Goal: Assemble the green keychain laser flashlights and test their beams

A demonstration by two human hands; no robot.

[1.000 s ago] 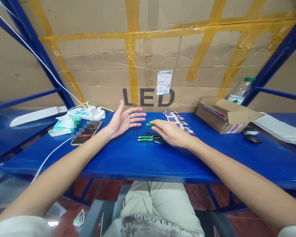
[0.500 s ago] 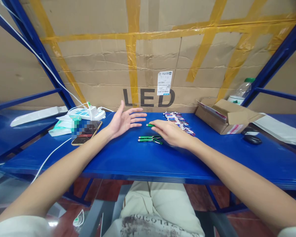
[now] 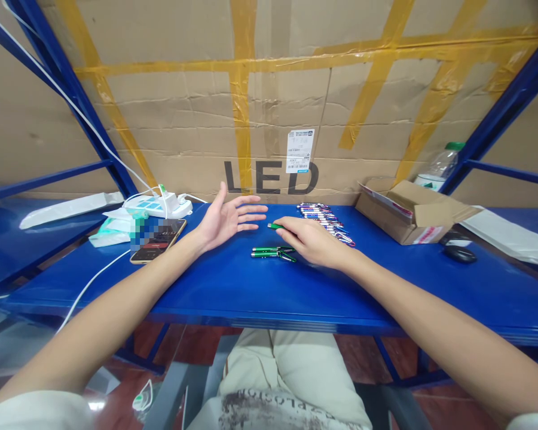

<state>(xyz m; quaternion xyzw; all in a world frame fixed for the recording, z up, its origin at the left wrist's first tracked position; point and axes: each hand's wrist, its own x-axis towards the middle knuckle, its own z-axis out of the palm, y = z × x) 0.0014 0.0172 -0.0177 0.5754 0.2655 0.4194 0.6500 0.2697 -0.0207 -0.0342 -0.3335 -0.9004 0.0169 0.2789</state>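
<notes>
My left hand (image 3: 226, 220) is raised over the blue table (image 3: 251, 286) with its fingers spread and nothing in it. Between the fingertips of my right hand (image 3: 307, 239) is a green pen (image 3: 275, 226); only its end shows, the rest lies hidden under the fingers. Just in front of that hand, two green pens (image 3: 266, 254) lie side by side on the table, their right ends near my wrist. Behind my right hand lies a row of several blue, red and white pens (image 3: 323, 216).
On the left are a phone (image 3: 156, 240), a green-white packet (image 3: 116, 228) and a power strip (image 3: 161, 206) with cables. At right stand an open cardboard box (image 3: 412, 209), a black mouse (image 3: 459, 254) and a plastic bottle (image 3: 443, 164). A large taped carton (image 3: 183, 119) rises behind.
</notes>
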